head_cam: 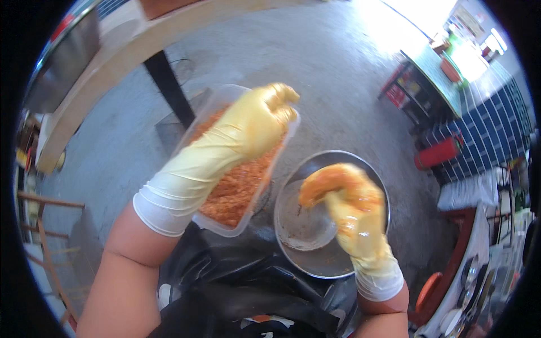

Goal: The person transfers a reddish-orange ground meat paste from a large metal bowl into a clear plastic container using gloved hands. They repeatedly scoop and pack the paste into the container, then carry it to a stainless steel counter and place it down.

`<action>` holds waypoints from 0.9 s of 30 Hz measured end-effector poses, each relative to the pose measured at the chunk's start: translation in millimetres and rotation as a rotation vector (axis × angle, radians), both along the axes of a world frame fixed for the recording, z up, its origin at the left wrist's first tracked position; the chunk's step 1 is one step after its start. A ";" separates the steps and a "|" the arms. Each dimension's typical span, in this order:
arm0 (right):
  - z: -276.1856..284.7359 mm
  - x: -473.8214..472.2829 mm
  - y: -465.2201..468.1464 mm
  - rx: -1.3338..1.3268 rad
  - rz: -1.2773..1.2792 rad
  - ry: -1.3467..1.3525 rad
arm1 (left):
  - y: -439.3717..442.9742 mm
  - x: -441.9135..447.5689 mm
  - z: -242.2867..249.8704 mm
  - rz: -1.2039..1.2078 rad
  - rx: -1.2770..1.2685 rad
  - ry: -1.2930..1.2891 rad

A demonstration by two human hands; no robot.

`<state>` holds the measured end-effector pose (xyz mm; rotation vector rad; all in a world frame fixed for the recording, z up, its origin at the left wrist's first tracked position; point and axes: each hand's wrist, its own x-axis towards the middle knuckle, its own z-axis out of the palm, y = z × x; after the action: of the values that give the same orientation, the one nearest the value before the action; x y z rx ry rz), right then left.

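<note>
Both of my hands wear pale yellow rubber gloves with white cuffs. My left hand [264,120], its fingers curled, is over the far right part of a translucent plastic tub [226,230]; whether it touches the rim or holds anything cannot be told. The tub holds reddish-orange chopped or minced food [236,190]. Over a round metal bowl [306,262], my right hand [348,192] is bent at the wrist, its fingers curved to the left and blurred. Orange-red paste coats that glove. The bowl's inside shows smears and a little residue. What lies under the right fingers is hidden.
A black apron [236,291] covers my lap, close to tub and bowl. A pale counter edge [105,72] with a large metal vessel [67,63] is at upper left, a wooden chair [46,241] at left. To the right are a red fire extinguisher [437,154] and a tiled counter [486,122].
</note>
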<state>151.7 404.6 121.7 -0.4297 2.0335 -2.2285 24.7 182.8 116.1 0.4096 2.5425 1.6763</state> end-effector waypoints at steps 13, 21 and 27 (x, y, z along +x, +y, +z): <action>-60.6 -79.3 -142.7 0.646 -0.204 0.358 | -131.8 86.1 -55.7 0.470 0.235 -0.100; -57.3 -92.0 -175.4 0.717 -0.196 0.186 | -37.8 109.2 -45.4 0.110 0.662 -0.328; -34.3 -80.2 -147.3 0.617 0.024 0.274 | -89.6 82.9 -14.4 0.036 0.341 -0.285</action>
<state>71.6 257.4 87.5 -0.7033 2.6746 -1.4636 107.7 93.2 101.7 0.1282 2.0825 2.0209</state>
